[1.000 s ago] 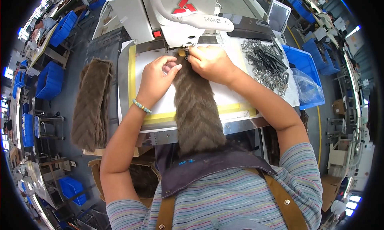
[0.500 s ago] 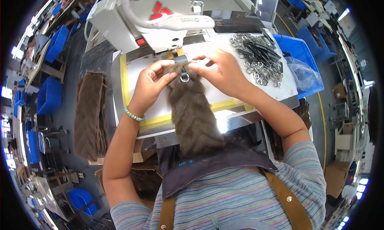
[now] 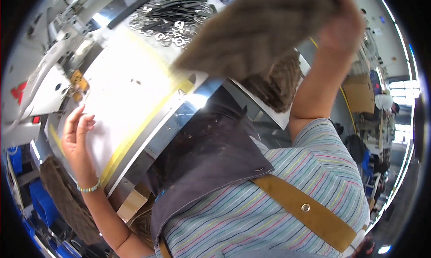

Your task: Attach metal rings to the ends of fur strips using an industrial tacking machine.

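Note:
My right hand [image 3: 343, 29] is raised at the upper right, shut on the edge of a brown fur piece [image 3: 260, 33]. The fur is smeared by motion and stretches leftward from the hand, above the table's right end. Its metal ring does not show. My left hand [image 3: 78, 132] is by the sewing machine [image 3: 40, 87], over the left side of the white tabletop [image 3: 114, 87]. Its fingers are loosely bent and apart, with nothing in them.
Black straps with metal rings [image 3: 173, 22] lie heaped at the table's far side. More brown fur [image 3: 283, 87] lies below the raised piece, at right. Another fur stack [image 3: 67, 199] hangs at lower left, near a cardboard box [image 3: 134, 202].
My view has turned to the right. The fur piece has left the sewing machine and is lifted to the right in my right hand. My left hand has let go of it.

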